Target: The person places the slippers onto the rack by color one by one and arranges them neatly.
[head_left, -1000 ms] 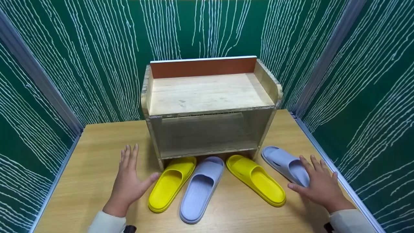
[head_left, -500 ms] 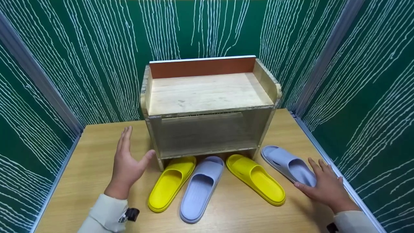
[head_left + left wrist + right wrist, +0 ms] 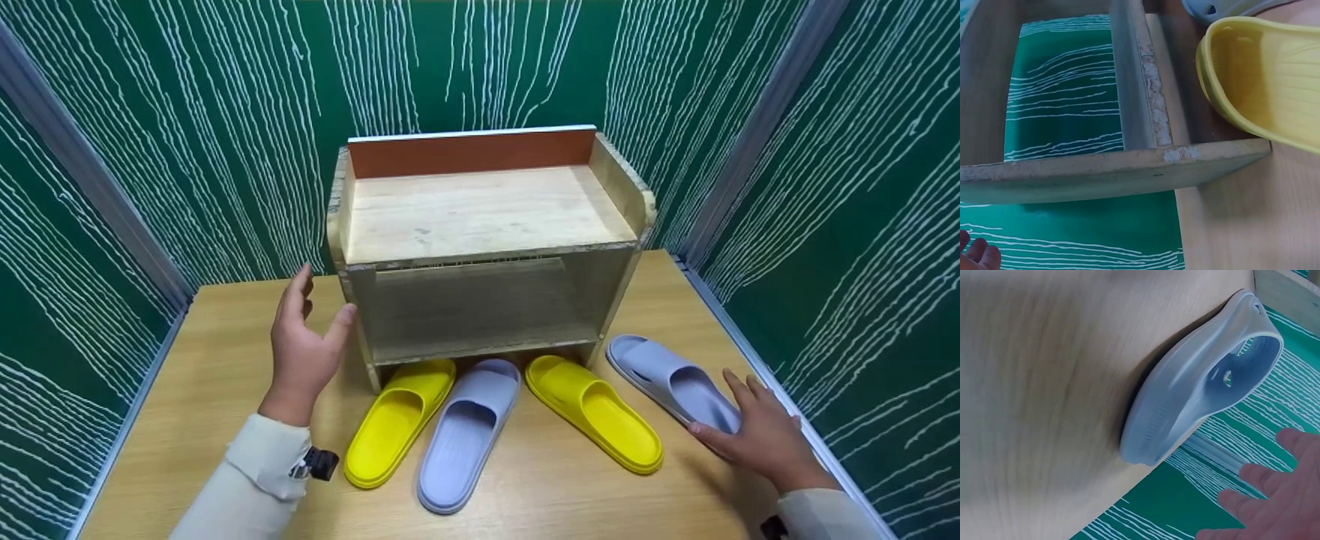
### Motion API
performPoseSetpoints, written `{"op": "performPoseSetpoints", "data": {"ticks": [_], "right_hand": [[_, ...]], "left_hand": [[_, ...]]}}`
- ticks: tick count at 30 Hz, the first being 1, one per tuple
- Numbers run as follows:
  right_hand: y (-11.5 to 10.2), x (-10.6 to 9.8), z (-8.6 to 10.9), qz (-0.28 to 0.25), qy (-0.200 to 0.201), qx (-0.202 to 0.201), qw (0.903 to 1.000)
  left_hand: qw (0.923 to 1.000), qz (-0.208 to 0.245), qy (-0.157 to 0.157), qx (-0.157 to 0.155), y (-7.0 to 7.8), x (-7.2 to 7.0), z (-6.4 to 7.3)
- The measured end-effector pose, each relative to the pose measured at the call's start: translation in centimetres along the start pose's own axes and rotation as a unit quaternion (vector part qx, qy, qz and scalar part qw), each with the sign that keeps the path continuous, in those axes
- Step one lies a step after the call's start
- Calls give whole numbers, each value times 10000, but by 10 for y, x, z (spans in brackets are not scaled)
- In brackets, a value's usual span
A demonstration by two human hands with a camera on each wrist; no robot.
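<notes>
In the head view my left hand (image 3: 306, 352) is raised beside the left side of a small wooden shelf (image 3: 487, 214), fingers up and thumb apart, holding nothing. My right hand (image 3: 772, 435) hovers around the heel of the right-hand lavender slipper (image 3: 675, 379), thumb on its near side and fingers on the far side. The right wrist view shows this slipper (image 3: 1185, 391) lying on the table with spread fingers apart from it. A yellow slipper (image 3: 592, 412) lies left of it. Another yellow slipper (image 3: 397, 424) and another lavender slipper (image 3: 465, 442) lie before the shelf, toes under its lower board.
The wooden table (image 3: 247, 322) carries everything. Green walls (image 3: 517, 67) with white wavy lines enclose it at the back and both sides. A metal rail (image 3: 750, 360) runs along the table's right edge. The shelf has two levels and a brown back strip.
My left hand has moved up and away from me, toward the shelf's left side. My right hand has shifted slightly right and toward me, along the lavender slipper's heel. The slippers stay put.
</notes>
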State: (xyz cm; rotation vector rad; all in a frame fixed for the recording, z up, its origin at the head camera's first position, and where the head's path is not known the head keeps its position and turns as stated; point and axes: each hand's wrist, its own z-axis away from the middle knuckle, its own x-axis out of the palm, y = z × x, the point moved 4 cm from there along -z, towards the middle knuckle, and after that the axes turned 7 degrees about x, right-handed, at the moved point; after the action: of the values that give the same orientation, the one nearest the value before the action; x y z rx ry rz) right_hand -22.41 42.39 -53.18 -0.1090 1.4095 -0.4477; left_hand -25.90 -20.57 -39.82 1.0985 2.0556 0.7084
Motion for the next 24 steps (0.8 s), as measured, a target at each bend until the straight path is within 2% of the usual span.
{"op": "performPoseSetpoints", "data": {"ticks": [7, 12, 18, 24], "right_hand": [[8, 1, 0, -82, -72, 107, 9999], [13, 1, -1, -48, -99, 170, 9998], [16, 1, -2, 34, -118, 259, 9996], [20, 3, -3, 68, -247, 369, 9990]], "left_hand": [[9996, 106, 58, -245, -8, 9, -4], [9993, 229, 42, -278, -12, 15, -5], [9994, 268, 39, -228, -15, 23, -10], [9996, 210, 188, 28, -14, 28, -11]]}}
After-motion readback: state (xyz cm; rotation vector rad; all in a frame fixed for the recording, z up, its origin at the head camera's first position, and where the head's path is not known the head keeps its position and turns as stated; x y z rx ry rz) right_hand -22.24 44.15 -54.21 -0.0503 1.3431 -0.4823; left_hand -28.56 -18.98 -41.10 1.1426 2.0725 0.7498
